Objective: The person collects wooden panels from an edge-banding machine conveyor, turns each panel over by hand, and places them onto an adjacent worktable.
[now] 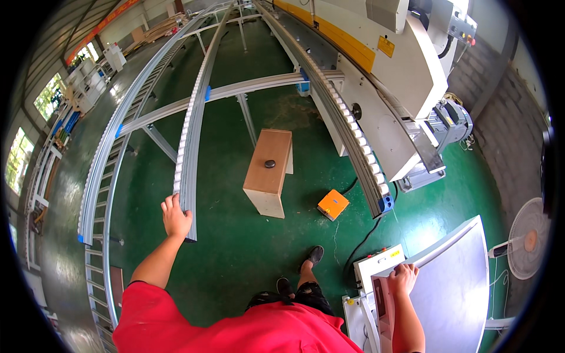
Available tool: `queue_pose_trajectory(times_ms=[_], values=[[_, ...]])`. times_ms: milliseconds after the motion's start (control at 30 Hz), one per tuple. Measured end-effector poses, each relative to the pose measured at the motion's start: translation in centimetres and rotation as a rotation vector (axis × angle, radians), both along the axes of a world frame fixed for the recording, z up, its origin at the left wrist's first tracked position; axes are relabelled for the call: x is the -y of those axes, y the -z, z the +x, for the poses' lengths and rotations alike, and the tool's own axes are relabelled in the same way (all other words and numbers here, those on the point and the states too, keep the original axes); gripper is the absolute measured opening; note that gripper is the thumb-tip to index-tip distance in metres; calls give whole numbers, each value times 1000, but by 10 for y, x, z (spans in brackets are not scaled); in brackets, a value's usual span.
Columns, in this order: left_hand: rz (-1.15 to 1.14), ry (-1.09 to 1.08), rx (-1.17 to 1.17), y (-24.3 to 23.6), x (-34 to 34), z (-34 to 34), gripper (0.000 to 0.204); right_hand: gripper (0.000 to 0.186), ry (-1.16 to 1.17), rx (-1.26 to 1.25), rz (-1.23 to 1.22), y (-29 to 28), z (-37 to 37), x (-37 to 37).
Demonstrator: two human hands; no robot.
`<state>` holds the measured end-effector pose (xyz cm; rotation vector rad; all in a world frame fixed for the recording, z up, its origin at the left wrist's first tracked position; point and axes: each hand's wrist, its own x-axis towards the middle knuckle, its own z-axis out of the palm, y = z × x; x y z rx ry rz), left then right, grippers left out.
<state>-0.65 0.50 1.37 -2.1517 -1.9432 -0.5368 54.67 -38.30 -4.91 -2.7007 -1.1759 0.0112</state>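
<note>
My left hand (pixel 176 217) is at the near end of a long aluminium roller rail (pixel 193 141), its fingers closed over the edge beside the white rollers. Down at the right, my right hand (pixel 403 279) has its fingers curled over the edge of a grey-topped cabinet (pixel 444 288). Part of each hand's grip is hidden from above. Between my arms, a brown wooden stool (pixel 265 175) stands on the floor with a small dark oval object (pixel 269 164) on its top.
An orange pedal box (pixel 333 205) with a black cable sits on the green floor. A second roller rail (pixel 353 126) runs beside a large white and yellow machine (pixel 406 65). A white control box (pixel 379 262) and a fan (pixel 528 238) stand at the right. An outer rail (pixel 112 147) lies left.
</note>
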Motion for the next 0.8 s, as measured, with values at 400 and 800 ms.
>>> queue_pose_trajectory(times_ms=[400, 800], values=[[-7, 0, 20, -1, 0, 0, 57, 12, 5, 10, 2, 5, 2, 1], [-16, 1, 33, -1, 1, 0, 57, 10, -24, 52, 14, 2, -1, 0]])
